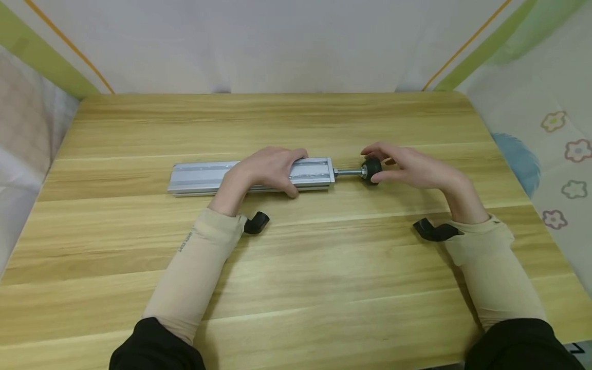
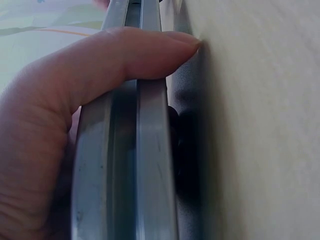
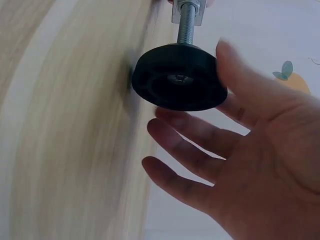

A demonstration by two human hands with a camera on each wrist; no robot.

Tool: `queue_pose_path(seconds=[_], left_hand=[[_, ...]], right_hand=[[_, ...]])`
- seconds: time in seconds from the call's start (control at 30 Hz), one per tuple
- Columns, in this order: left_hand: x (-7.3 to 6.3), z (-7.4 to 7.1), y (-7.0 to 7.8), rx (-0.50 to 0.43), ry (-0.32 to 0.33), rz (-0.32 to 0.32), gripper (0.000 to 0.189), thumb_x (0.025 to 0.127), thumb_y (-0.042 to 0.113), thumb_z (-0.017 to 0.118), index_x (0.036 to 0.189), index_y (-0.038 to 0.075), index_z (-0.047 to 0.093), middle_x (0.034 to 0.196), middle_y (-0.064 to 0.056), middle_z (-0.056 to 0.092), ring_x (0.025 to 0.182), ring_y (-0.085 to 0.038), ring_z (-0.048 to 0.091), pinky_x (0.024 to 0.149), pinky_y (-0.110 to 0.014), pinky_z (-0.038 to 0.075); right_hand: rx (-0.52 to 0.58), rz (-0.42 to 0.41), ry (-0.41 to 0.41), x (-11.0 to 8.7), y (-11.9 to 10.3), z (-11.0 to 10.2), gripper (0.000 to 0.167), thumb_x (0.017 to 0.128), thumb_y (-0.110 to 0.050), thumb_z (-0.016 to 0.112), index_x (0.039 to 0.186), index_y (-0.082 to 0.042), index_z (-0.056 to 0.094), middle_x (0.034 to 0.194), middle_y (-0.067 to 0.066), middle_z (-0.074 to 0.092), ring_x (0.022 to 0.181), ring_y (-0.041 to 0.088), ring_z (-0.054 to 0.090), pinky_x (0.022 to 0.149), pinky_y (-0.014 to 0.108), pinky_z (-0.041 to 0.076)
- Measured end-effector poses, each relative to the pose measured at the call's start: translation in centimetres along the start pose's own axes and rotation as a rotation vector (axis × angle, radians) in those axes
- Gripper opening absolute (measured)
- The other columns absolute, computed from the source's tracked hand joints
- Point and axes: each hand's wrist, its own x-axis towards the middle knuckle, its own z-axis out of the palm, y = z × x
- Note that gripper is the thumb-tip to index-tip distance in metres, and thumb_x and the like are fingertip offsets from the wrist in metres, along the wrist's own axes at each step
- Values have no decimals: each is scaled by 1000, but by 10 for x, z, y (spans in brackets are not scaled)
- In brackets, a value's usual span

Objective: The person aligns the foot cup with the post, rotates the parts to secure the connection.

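Note:
A silver aluminium profile lies lengthwise across the table, grooves along its faces. My left hand grips it from above near its right end; in the left wrist view the thumb lies across the grooved side. From the profile's right end plate sticks out a threaded rod carrying a round black levelling foot. My right hand holds the foot loosely at its rim between thumb and index finger. The index fingertip is hidden behind the foot in the right wrist view; the other fingers are spread and lightly bent.
The wood-grain table extends on all sides of the profile. A black curved piece juts from each sleeve cuff, the left one and the right one, over the tabletop. Pale curtains stand behind the far edge.

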Motion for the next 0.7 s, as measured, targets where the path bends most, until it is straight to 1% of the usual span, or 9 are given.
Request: queue_pose_path(seconds=[0.07,0.13,0.2,0.27,0.4,0.57,0.63,0.7], left_hand=[[0,0,0,0,3,0,66,69,30,78,129,20,53,105,-1,67,92,-23,59,85,-36,47],[1,1,-1,0,4,2,66,69,30,78,129,21,53,105,-1,67,92,-23,59,84,-36,47],[1,2,-1,0,3,4,66,69,31,78,129,20,53,104,-1,67,91,-22,59,85,-36,47],[2,2,-1,1,1,5,67,69,31,78,130,21,53,104,-1,67,91,-22,58,85,-36,47],[3,2,-1,3,-1,10,69,69,31,78,132,21,52,104,0,66,92,-22,58,85,-36,47],[3,2,-2,-3,-3,8,71,69,31,78,133,20,51,105,-1,66,91,-22,58,84,-36,47],[2,2,-2,-5,-4,5,70,69,31,78,133,20,52,105,-1,66,91,-22,58,84,-36,46],[1,1,-2,-7,-5,3,70,69,31,78,133,21,52,106,-1,66,91,-22,58,84,-36,46]], right_hand=[[-3,-5,7,1,0,0,71,90,-23,78,151,-10,43,152,15,49,138,34,48,113,57,39],[-17,-12,22,2,-1,2,79,83,-21,85,150,-8,44,152,16,46,136,35,46,114,57,37],[-29,-10,40,3,-1,3,81,79,-18,88,148,-8,46,149,16,47,133,33,46,113,56,37],[-37,-14,60,4,-2,5,79,79,-14,88,146,-6,47,145,17,48,129,32,47,112,55,39],[-42,-22,82,4,-2,6,70,82,-10,85,143,-4,50,142,18,52,127,32,49,110,54,40],[-22,-5,63,0,-2,1,56,94,-14,73,144,-7,50,138,15,58,129,32,54,107,55,42],[-4,6,52,-1,-2,0,54,98,-16,69,147,-9,48,142,15,58,131,32,54,107,56,42],[5,9,46,0,-3,-1,57,97,-18,70,148,-10,46,146,15,56,134,34,53,109,57,41]])
